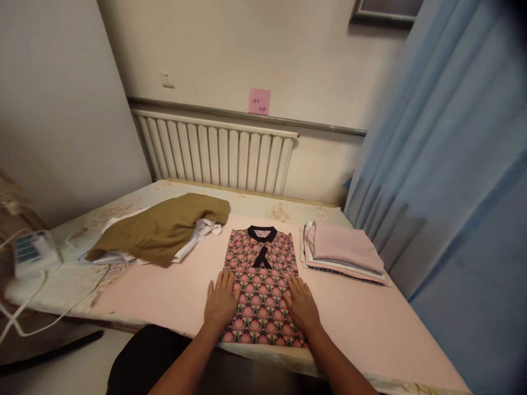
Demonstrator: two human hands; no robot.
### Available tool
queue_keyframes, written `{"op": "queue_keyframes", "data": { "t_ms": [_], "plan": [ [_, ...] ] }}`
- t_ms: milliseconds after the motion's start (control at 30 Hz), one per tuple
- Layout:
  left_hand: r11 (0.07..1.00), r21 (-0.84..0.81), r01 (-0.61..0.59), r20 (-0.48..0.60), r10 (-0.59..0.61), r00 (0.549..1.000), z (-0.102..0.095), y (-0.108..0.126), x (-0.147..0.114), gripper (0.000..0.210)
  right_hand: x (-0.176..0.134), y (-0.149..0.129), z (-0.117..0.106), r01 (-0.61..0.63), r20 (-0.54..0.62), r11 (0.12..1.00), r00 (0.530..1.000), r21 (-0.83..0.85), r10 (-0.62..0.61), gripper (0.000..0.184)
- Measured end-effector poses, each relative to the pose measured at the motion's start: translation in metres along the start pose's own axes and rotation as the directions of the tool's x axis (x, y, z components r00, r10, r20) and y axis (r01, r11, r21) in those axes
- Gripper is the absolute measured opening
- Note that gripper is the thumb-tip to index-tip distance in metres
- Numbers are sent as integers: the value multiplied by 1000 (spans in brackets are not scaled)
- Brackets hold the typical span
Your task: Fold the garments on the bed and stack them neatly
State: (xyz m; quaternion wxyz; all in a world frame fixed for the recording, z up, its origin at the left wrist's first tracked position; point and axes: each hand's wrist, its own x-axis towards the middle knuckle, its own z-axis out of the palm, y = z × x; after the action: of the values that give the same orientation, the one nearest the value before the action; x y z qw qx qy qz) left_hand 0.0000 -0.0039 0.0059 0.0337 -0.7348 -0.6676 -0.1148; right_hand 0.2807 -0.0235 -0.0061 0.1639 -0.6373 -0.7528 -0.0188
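A patterned shirt (263,299) with a black collar and a black ribbon piece on its chest lies folded into a rectangle at the table's near edge. My left hand (222,300) rests flat on the shirt's left edge, fingers stretched out. On the opposite edge lies my right hand (302,304), palm down with its fingers extended. Neither hand grips the cloth. Beneath the shirt is a pink cloth (370,329) spread over the table.
A stack of folded clothes (346,249) sits to the right. An olive garment (164,230) covers a loose pile on the left. White cables and a power strip (37,255) lie far left. A radiator (218,151) stands behind; a blue curtain (453,164) hangs at right.
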Motion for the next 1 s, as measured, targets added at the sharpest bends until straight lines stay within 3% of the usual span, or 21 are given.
{"op": "queue_keyframes", "data": {
  "t_ms": [200,500,700,833,1000],
  "plan": [
    [1000,8,9,17,-9,1000,-3,1,0,57,-18,-1,-5,-24,39,998,999,56,21,54],
    [999,-33,-36,-5,36,999,-3,-4,-7,56,-80,6,-17,127,-2,977,992,169,-128,51],
    [992,-60,-115,4,116,993,-2,-14,-23,56,-116,11,-14,245,-75,955,969,165,-236,62],
    [983,-64,-170,-3,171,985,3,-23,-36,53,-122,14,-6,248,-150,959,962,133,-228,54],
    [922,-115,-370,-29,369,929,6,-42,-57,56,-117,18,0,311,-232,947,930,80,-285,48]
  ]
}}
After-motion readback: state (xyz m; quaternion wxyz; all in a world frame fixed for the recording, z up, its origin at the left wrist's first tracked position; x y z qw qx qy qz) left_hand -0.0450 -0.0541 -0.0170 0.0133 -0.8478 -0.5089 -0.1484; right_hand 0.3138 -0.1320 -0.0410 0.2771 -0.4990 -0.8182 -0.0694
